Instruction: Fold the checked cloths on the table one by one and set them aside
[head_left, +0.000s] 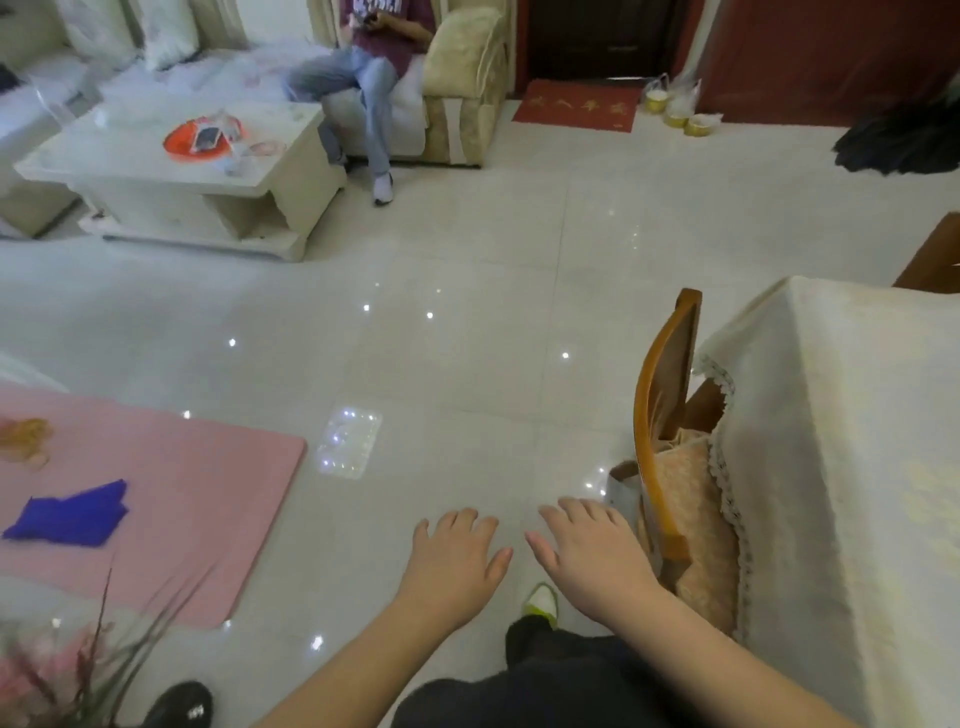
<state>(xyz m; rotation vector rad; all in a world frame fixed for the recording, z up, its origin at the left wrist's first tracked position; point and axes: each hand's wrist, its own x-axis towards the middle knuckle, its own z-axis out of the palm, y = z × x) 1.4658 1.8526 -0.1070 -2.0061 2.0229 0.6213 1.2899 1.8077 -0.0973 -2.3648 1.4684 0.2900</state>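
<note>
two empty hands: left hand (457, 551), right hand (592, 545)

Glossy tiled floor (467, 249), sofa (462, 88), coffee table (156, 176).

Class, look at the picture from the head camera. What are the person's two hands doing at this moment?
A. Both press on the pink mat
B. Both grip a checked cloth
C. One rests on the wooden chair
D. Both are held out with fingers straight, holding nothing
D: the left hand and right hand are stretched out above the tiled floor, fingers straight, empty.
</note>
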